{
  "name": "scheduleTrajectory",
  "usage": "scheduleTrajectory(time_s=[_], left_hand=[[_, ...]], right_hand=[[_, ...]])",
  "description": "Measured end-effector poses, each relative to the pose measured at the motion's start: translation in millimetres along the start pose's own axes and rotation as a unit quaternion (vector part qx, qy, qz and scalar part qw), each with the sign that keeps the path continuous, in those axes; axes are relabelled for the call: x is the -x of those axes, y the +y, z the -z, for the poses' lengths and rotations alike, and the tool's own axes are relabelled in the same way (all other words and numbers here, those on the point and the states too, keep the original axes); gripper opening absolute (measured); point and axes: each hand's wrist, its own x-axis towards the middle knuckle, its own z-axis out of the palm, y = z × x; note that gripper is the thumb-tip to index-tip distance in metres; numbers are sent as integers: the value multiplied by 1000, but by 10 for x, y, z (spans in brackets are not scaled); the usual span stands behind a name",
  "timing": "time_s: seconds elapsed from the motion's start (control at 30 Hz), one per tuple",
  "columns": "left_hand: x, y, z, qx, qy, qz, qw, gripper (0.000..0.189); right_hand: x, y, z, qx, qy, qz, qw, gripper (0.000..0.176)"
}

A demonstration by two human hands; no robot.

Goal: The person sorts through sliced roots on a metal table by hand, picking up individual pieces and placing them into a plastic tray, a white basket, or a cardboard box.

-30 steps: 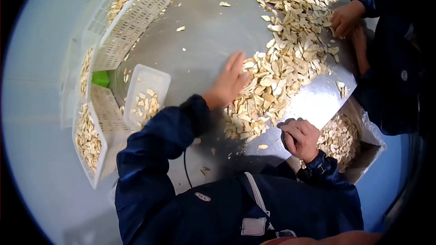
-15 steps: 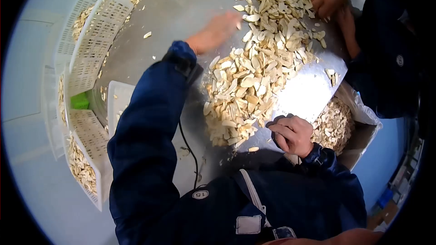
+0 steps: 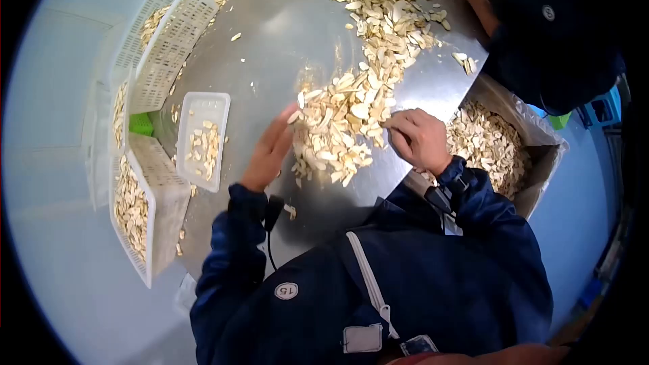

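A heap of pale dried slices (image 3: 358, 105) lies on the metal table, with a long band of them running to the far side. My left hand (image 3: 270, 152) is against the heap's left edge, fingers stretched out and touching the slices. At the heap's right edge, my right hand (image 3: 420, 138) has its fingers bent in towards the thumb. Whatever those fingers hold, if anything, is hidden. Close to my right wrist stands a lined box (image 3: 541, 179) filled with slices, just beyond the table edge.
A white tray (image 3: 222, 138) with a few slices lies at the left. White perforated baskets (image 3: 159, 61) holding slices line the left edge. Another person's hand (image 3: 476, 0) is at the far right of the band. A black cable (image 3: 270, 250) hangs near my left sleeve.
My left hand has come back towards me from the far left side of the heap. The near heap has narrowed. The other person's hands have shifted farther away. The view has moved slightly.
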Motion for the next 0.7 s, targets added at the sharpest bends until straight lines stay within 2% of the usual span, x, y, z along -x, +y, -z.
scheduleTrajectory(time_s=[0.07,0.17,0.27,0.37,0.4,0.53,0.63,0.7], left_hand=[[479,-101,-186,-55,101,21,993,74],[1072,-161,-643,-198,163,0,967,87],[1364,-280,-922,-299,151,12,942,98],[1336,-289,-1018,-353,146,-43,923,102],[1233,-133,-1056,-366,142,9,920,97],[897,-170,-991,-309,118,-38,943,85],[885,-149,-928,-136,140,-65,979,78],[850,-147,-926,140,149,-70,976,66]], right_hand=[[12,-51,15,9,6,-6,1000,13],[31,-81,4,28,15,1,999,12],[70,-72,-20,30,21,3,999,12],[97,-76,0,30,0,-9,1000,15],[99,-71,4,30,-8,-8,999,15],[105,-101,-5,44,-23,-31,998,18],[75,-106,-14,60,-34,-57,996,20],[85,-110,-46,63,-39,-76,994,20]])
